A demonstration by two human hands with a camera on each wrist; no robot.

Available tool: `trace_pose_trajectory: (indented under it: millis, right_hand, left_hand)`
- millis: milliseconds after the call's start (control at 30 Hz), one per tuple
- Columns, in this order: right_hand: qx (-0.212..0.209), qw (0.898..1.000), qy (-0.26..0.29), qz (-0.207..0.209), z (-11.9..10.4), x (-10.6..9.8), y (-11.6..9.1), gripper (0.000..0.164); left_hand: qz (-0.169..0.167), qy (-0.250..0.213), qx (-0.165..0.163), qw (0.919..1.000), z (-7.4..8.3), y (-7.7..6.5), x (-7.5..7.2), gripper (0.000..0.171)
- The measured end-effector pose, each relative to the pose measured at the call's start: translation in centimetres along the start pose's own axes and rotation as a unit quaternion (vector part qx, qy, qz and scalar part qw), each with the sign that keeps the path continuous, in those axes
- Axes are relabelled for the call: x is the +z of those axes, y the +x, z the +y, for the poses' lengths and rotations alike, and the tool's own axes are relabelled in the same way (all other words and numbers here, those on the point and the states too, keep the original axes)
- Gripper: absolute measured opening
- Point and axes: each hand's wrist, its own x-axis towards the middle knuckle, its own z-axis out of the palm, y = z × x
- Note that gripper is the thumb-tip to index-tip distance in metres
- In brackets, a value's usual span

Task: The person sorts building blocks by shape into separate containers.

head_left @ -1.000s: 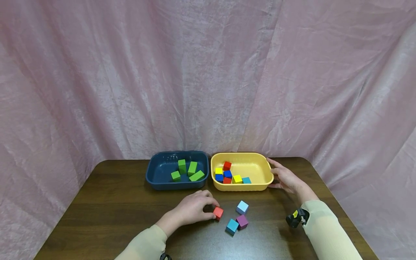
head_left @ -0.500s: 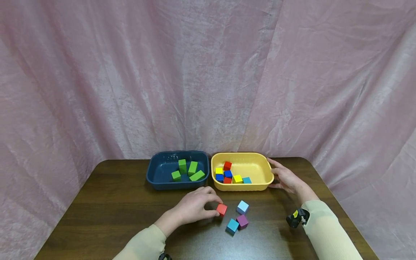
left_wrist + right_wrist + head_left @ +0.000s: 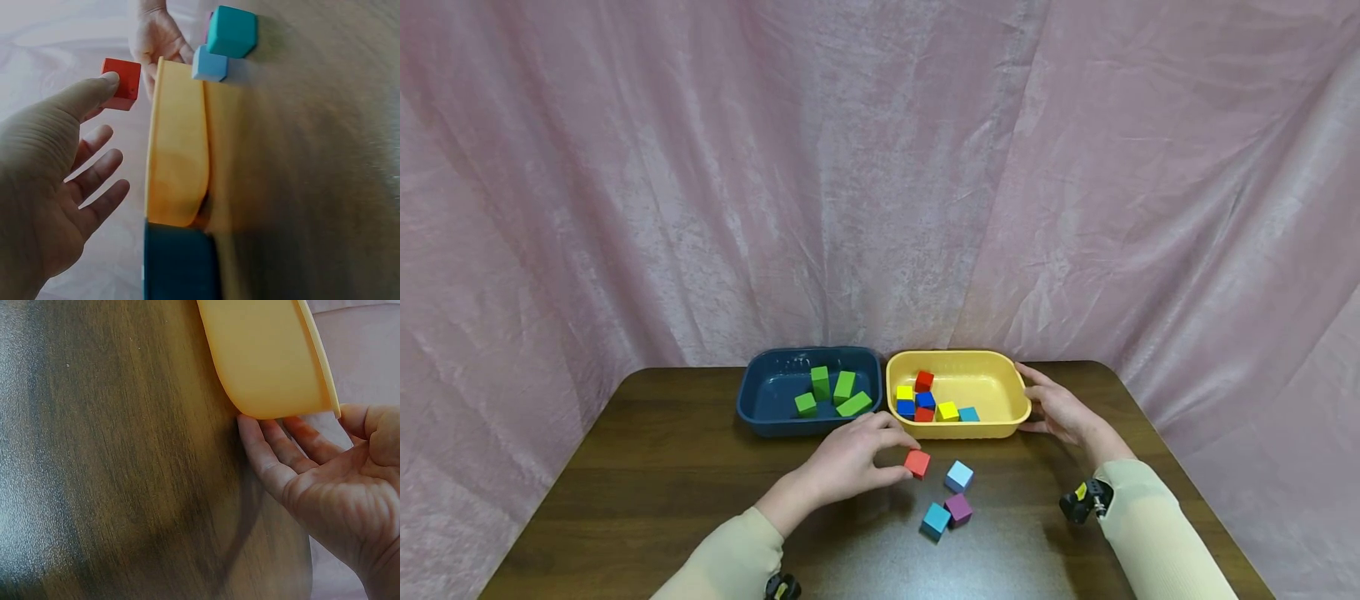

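Note:
My left hand pinches a red cube between thumb and forefinger, raised over the table just in front of the yellow tray. In the left wrist view the other fingers spread loosely below the cube. At the tray's right end, my right hand touches the outer wall with its fingers extended. The right wrist view has those fingertips at the tray's lower edge and the thumb by its rim. A pale blue cube, a purple cube and a teal cube lie on the table between the hands.
Left of the yellow tray stands a dark blue tray holding several green blocks. Red, yellow and blue cubes are gathered at the yellow tray's left and front. A pink curtain hangs behind the wooden table.
My left hand has lifted the red cube and carried it forward and slightly right, toward the yellow tray. The right hand has kept its place against the tray's end.

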Motion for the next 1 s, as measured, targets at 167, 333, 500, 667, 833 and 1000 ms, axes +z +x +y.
trace_pose_trajectory:
  millis: [167,333,500,667,833,1000]
  right_hand:
    - [0.003,1.0,0.001,0.003,0.0,0.0,0.1,0.067]
    - [0.003,1.0,0.001,0.003,0.0,-0.2,0.2,0.067]
    - [0.002,1.0,0.003,0.0,0.0,-0.2,0.2,0.066]
    - [-0.001,1.0,0.001,0.001,0.1,-0.3,0.2,0.066]
    - [-0.002,1.0,0.002,0.003,0.1,-0.3,0.2,0.066]
    - [-0.003,1.0,0.001,0.002,0.0,-0.2,0.0,0.066]
  left_hand:
    - [0.009,0.001,-0.013,0.9999,0.5,0.6,-0.9,0.036]
    - [0.027,0.017,-0.012,0.9994,1.1,1.4,-1.6,0.037]
    - [0.048,0.033,-0.009,0.9983,1.3,2.3,-2.0,0.037]
    - [0.058,0.043,-0.014,0.9973,1.5,2.9,-2.3,0.038]
    - [0.072,0.051,-0.025,0.9958,1.5,3.7,-2.5,0.04]
    - [0.084,0.057,-0.038,0.9941,1.8,4.7,-2.8,0.042]
